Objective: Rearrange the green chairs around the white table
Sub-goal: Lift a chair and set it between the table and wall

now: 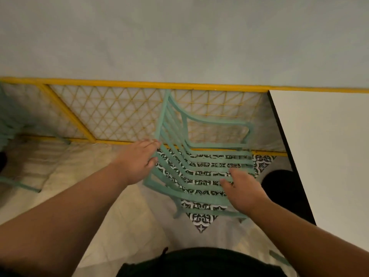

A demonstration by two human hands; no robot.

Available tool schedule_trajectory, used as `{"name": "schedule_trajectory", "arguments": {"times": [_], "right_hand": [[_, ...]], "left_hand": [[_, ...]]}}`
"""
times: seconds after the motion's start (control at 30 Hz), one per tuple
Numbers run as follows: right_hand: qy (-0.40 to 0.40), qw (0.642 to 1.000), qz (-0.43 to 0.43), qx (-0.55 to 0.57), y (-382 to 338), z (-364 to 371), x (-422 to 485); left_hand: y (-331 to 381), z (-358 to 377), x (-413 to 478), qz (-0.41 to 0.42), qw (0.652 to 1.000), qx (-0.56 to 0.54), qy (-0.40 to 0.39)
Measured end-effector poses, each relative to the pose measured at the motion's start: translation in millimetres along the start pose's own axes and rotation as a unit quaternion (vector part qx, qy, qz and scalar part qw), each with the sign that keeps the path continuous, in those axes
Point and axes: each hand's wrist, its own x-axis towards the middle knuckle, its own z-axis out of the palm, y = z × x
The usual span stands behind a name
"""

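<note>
Green chair (217,123), slatted, curved-backed, is gripped at backrest by left hand (139,158); right hand (243,188) is laid on seat slats, grip unclear.

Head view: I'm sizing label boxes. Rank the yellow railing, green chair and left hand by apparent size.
1. yellow railing
2. green chair
3. left hand
The gaps are plain; nearness changes nothing.

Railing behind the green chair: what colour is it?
The railing behind the green chair is yellow, bar and lattice alike; head view.
</note>
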Motion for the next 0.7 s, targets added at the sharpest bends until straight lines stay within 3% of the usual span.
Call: {"name": "schedule_trajectory", "arguments": {"times": [0.17, 0.33, 0.5, 0.7], "right_hand": [[-0.020, 0.999, 0.002, 0.035, -12.7, 2.4, 19.3], [-0.016, 0.994, 0.064, 0.084, -31.2, 7.1, 46.4], [0.006, 0.990, 0.133, 0.055, -63.7, 20.7, 73.7], [0.061, 0.967, 0.226, 0.100, -119.8, 41.2, 86.7]], "left_hand": [[-26.2, -6.8, 24.6, -0.008, 1.000, -0.006, 0.009], [-73.1, -12.4, 66.3, 0.029, 0.999, 0.020, -0.027], [-123.0, -18.8, 135.6, 0.105, 0.993, 0.031, -0.046], [-163.3, -27.3, 200.1, 0.201, 0.974, 0.073, -0.077]]}}
